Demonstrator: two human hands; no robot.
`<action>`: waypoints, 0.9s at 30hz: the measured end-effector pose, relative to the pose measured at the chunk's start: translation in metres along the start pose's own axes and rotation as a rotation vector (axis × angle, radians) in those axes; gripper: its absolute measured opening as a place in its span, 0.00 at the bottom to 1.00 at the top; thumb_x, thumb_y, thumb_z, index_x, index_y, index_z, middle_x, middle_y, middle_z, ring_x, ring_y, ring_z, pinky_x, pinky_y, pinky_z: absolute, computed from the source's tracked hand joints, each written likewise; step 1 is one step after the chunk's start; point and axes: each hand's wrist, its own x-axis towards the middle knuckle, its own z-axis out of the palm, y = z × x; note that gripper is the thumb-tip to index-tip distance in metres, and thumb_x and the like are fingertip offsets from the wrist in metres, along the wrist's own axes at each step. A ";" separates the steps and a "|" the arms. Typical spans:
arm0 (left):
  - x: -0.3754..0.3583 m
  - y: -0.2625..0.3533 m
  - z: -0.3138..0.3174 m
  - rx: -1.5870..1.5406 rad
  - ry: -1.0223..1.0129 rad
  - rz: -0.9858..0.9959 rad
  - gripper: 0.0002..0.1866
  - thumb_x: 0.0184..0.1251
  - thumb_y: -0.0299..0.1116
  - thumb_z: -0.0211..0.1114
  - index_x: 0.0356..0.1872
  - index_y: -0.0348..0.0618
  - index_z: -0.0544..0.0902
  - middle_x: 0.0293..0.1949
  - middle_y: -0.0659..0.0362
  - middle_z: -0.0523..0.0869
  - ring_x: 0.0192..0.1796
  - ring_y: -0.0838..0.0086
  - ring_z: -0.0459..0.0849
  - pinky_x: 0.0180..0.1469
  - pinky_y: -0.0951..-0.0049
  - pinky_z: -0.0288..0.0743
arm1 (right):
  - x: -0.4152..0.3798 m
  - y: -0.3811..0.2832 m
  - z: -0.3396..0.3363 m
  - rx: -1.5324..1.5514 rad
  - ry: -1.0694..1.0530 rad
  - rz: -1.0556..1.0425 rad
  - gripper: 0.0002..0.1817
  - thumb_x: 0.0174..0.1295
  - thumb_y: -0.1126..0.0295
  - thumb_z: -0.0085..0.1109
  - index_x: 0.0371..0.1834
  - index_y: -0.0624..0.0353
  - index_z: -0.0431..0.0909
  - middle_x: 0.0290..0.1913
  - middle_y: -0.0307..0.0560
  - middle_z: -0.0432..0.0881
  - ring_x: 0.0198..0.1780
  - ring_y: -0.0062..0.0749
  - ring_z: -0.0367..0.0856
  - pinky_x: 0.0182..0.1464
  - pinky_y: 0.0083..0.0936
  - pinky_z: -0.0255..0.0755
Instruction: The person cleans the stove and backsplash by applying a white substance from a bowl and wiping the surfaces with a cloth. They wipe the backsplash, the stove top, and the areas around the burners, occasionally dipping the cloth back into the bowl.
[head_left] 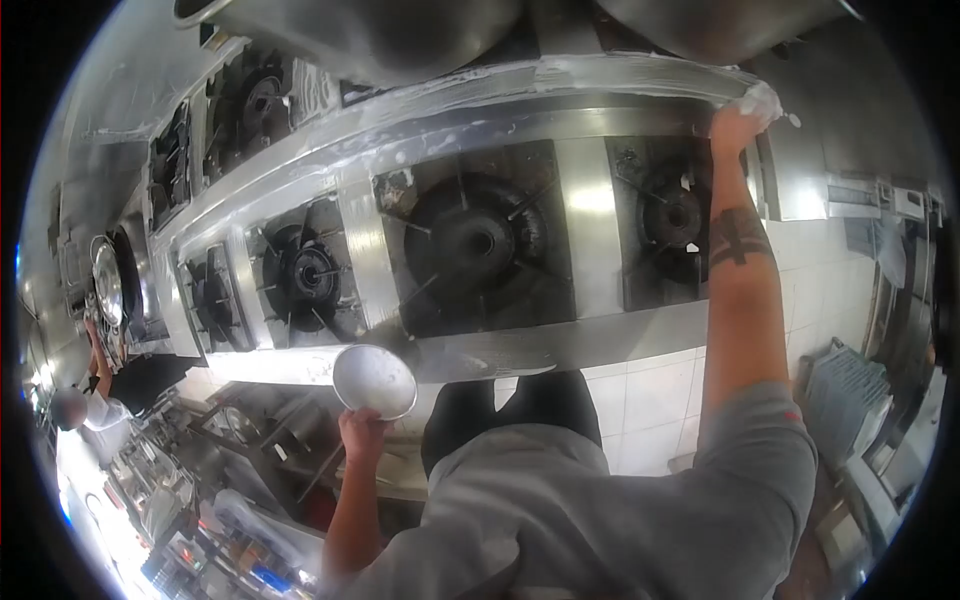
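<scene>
My left hand (363, 434) grips the rim of a pale round bowl (374, 380) at the front edge of the stove. Whitish liquid or suds seem to be inside the bowl, but the contents are blurred. With my arm stretched far forward, my right hand (736, 130) is closed on a foam-covered scrubbing pad (762, 103); whether it is a sponge or a cloth is hidden by the suds. The pad is at the right end of the steel ledge (600, 82), which has streaks of foam along it.
Black gas burners (482, 240) with grates fill the steel stove top (590, 210). Large metal pots (380, 35) stand at the back. A co-worker (85, 410) is at the far left near a round metal pan (107, 280). Stacked grey trays (845, 395) are at the right.
</scene>
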 end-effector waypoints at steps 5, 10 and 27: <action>0.009 0.037 -0.020 -0.044 0.022 0.013 0.05 0.48 0.14 0.65 0.26 0.32 0.83 0.25 0.50 0.87 0.26 0.62 0.88 0.30 0.68 0.83 | -0.022 -0.166 0.049 -0.880 -1.133 0.097 0.25 0.70 0.53 0.56 0.59 0.60 0.81 0.65 0.54 0.80 0.66 0.46 0.78 0.66 0.49 0.72; 0.007 -0.013 -0.042 -0.166 -0.022 -0.028 0.05 0.51 0.20 0.62 0.30 0.32 0.82 0.28 0.51 0.86 0.28 0.60 0.85 0.30 0.64 0.80 | -0.127 -0.446 0.066 0.617 -0.872 0.779 0.42 0.70 0.59 0.53 0.75 0.84 0.50 0.77 0.87 0.46 0.80 0.80 0.40 0.81 0.61 0.35; 0.050 -0.073 -0.214 -0.825 -0.112 -0.481 0.09 0.57 0.20 0.52 0.30 0.23 0.80 0.30 0.44 0.86 0.19 0.61 0.84 0.18 0.69 0.79 | -0.219 -0.685 0.118 0.749 -0.660 1.138 0.46 0.76 0.58 0.49 0.78 0.81 0.32 0.80 0.81 0.35 0.83 0.61 0.35 0.83 0.47 0.35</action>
